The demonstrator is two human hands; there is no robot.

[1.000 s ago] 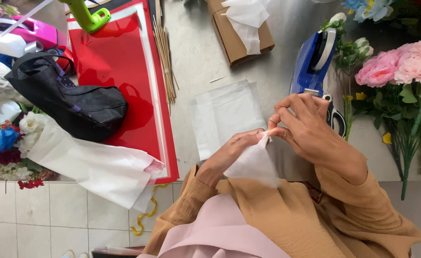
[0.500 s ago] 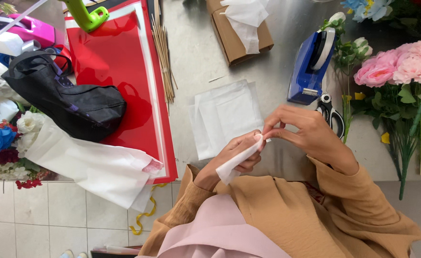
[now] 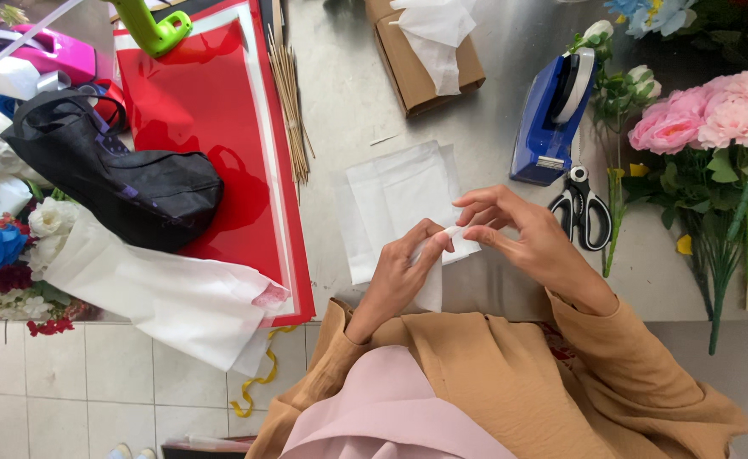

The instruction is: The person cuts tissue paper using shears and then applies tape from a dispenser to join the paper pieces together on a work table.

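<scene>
While both hands pinch the white tissue sheet (image 3: 444, 244) above the steel table (image 3: 348, 110), left hand (image 3: 399, 276) grips underneath, right hand (image 3: 527, 238) nips the edge; too hard a tug could tear the thin sheet.

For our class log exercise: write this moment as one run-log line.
left hand: grips white tissue piece | right hand: pinches its top edge | beneath: tissue sheets | nearby: scissors, blue tape dispenser

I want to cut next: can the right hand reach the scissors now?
Probably yes: the scissors lie bare on the table just beyond the right hand, nothing between, but its fingers pinch white paper.
</scene>
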